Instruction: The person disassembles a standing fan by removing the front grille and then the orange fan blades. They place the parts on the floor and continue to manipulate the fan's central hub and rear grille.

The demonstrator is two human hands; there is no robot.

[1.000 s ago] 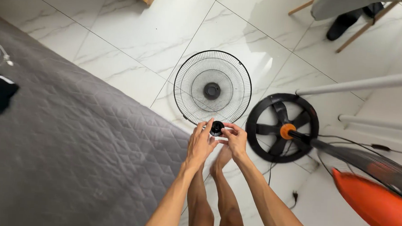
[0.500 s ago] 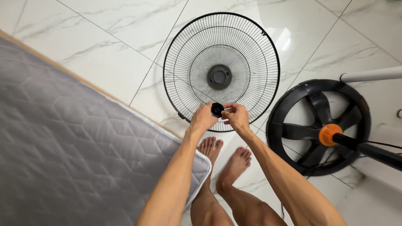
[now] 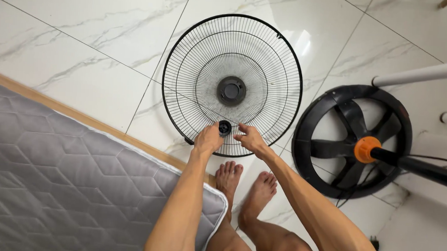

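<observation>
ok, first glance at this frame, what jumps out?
The round black wire fan grille lying flat on the marble floor tile at centre. Just below its hub, the left hand pinches a small black knob, with the right hand beside it, fingers spread. To the right lies the black fan base with an orange collar; a grey quilted mattress fills bottom left.

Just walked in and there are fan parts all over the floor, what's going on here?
A person stands barefoot on the tiled floor beside a grey mattress. The left hand holds a small black round cap, and the right hand reaches its fingers toward it. Both hover over a black wire fan grille lying flat. To the right lies a fan base with an orange hub.
</observation>
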